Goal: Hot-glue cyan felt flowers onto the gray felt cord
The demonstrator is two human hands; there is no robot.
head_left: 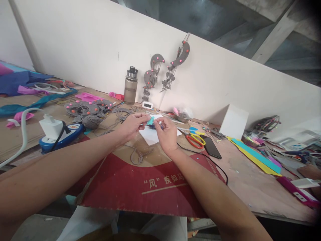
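Above the middle of the work surface, my left hand (pixel 133 126) pinches a small teal piece (pixel 150 121). It looks like thin paper or cloth; which of these, I cannot tell. The thumb and fingertips of my right hand (pixel 166 134) are closed at the piece's right edge. Beneath both hands lies a white sheet (pixel 149 136), partly covered by them. A dark blue item shows behind my right fingers, too hidden to name. Scissors with red and yellow handles (pixel 196 140) lie to the right of my right hand.
A black phone (pixel 212 147) is beside the scissors. Red cardboard (pixel 120 187) covers the front. A bottle (pixel 130 86) stands by the wall near hanging grey moon ornaments (pixel 182 55). Blue power strip (pixel 61 137) at left, pink one (pixel 297 193) at right, near another person's hand (pixel 309 171).
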